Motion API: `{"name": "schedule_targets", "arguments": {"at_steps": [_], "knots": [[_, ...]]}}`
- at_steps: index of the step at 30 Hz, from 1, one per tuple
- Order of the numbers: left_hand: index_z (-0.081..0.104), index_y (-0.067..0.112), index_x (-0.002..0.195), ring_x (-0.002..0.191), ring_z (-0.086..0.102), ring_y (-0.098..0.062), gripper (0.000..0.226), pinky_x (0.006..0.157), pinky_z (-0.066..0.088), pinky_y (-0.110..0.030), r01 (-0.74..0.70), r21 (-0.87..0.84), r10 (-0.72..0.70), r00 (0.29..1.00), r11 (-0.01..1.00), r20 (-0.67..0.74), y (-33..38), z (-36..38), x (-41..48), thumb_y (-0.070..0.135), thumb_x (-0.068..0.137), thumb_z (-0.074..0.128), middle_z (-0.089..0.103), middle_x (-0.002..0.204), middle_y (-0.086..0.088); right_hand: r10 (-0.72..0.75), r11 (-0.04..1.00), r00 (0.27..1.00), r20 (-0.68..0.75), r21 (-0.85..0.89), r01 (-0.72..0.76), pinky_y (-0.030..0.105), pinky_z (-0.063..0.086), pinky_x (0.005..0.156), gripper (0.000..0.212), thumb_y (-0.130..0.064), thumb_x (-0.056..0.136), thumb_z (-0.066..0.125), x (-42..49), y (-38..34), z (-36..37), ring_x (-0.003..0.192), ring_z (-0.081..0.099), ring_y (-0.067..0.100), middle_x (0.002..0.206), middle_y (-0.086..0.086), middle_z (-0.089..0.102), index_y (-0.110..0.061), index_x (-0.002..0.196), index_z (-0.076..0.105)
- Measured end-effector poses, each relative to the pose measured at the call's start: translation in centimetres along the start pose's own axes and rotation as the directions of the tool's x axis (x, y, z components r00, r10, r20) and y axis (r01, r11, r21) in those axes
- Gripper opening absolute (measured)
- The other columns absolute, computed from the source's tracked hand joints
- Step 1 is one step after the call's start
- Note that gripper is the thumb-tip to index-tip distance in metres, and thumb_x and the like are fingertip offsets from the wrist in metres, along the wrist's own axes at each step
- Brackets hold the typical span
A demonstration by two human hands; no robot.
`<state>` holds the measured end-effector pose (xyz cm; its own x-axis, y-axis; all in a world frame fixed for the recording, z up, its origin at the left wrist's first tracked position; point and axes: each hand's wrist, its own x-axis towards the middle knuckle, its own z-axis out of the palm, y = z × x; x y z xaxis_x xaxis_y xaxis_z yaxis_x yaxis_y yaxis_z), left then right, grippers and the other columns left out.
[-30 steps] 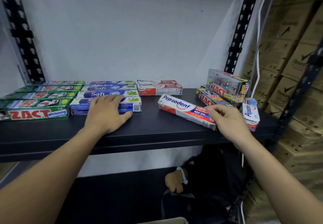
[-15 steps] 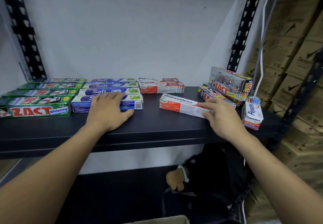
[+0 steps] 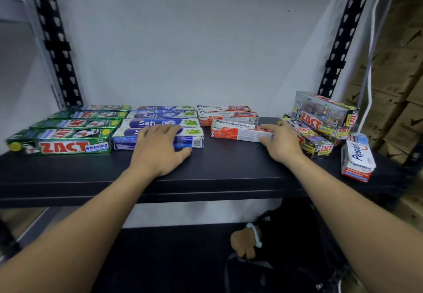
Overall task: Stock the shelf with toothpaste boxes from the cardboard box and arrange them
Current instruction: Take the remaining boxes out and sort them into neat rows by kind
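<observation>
shelf (image 3: 229,169): black board, all stock lies flat on it. Landmark = Safi row (image 3: 160,115), mid-shelf. The source cardboard box is not in view.

- Far right of Safi, off the rack: stacked brown cartons (image 3: 400,109).
- Just left of Safi: green ZACT row (image 3: 68,132), long sides parallel, labels facing out so the brand reads from the front.
- Just right of Safi: Pepsodent row (image 3: 226,116), two boxes squared at the back. The front Pepsodent box (image 3: 233,130) sits slightly skewed, not yet flush.
- Further right of Safi: silver ZACT pile (image 3: 320,118), heaped crooked, unsorted.
- Furthest right on the board: loose Pepsodent box (image 3: 357,157), turned end-on near the front edge.
- left hand (image 3: 160,148): fingers flat and together on top of the front Safi box, thumb beside its front face. Likely pinning the row so it doesn't shift.
- right hand (image 3: 281,144): fingers straight across the skewed box's right end, thumb against its front. Reads as a push, not a lift, to square the box up.

Judgement: about half arranged; pile and loose box remain.
</observation>
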<state>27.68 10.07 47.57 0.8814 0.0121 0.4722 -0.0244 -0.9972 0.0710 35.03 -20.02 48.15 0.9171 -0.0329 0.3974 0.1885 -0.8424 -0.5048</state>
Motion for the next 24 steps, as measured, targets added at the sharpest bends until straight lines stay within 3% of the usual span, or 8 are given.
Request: {"name": "schedule_targets", "arguments": {"at_steps": [3,9,19,24], "knots": [[0.036,0.031,0.149,0.143,0.031,-0.020,0.072,0.119,0.016,-0.041,0.003,0.007,-0.003,1.000,1.000,0.003,0.0,0.0,0.0,0.068,0.087,0.044,0.040,0.154,0.004,0.011,1.000,1.000,0.023,0.020,-0.012,0.036,0.031,0.111,0.046,-0.025,0.091,0.066,1.4,-0.2,0.6,0.134,0.040,0.034,0.144,0.018,0.041,-0.021,0.136,0.058],[0.036,0.032,0.149,0.142,0.032,-0.019,0.073,0.119,0.017,-0.041,0.005,0.016,-0.005,1.000,1.000,0.002,0.0,0.1,0.1,0.068,0.087,0.043,0.040,0.153,0.005,-0.067,0.997,0.995,0.069,0.054,0.063,0.035,0.034,0.113,0.048,-0.024,0.085,0.071,2.8,-0.4,1.0,0.129,0.047,0.027,0.138,0.011,0.054,-0.018,0.132,0.061],[0.038,0.030,0.149,0.142,0.033,-0.020,0.073,0.119,0.019,-0.042,-0.017,0.028,0.017,1.000,0.999,-0.008,-0.3,0.4,0.2,0.069,0.087,0.042,0.041,0.154,0.005,-0.122,0.991,0.985,0.118,0.069,0.115,0.029,0.032,0.108,0.041,-0.024,0.088,0.072,4.2,-0.2,0.9,0.131,0.046,0.025,0.142,0.007,0.050,-0.024,0.127,0.061],[0.037,0.030,0.150,0.143,0.032,-0.020,0.073,0.119,0.017,-0.042,-0.012,0.029,0.013,1.000,0.999,-0.008,-0.2,0.3,0.1,0.068,0.088,0.043,0.040,0.154,0.005,-0.106,0.992,0.986,0.127,0.083,0.096,0.033,0.036,0.106,0.051,-0.033,0.084,0.075,4.6,0.0,1.2,0.127,0.049,0.026,0.141,0.007,0.052,-0.026,0.132,0.056]]}}
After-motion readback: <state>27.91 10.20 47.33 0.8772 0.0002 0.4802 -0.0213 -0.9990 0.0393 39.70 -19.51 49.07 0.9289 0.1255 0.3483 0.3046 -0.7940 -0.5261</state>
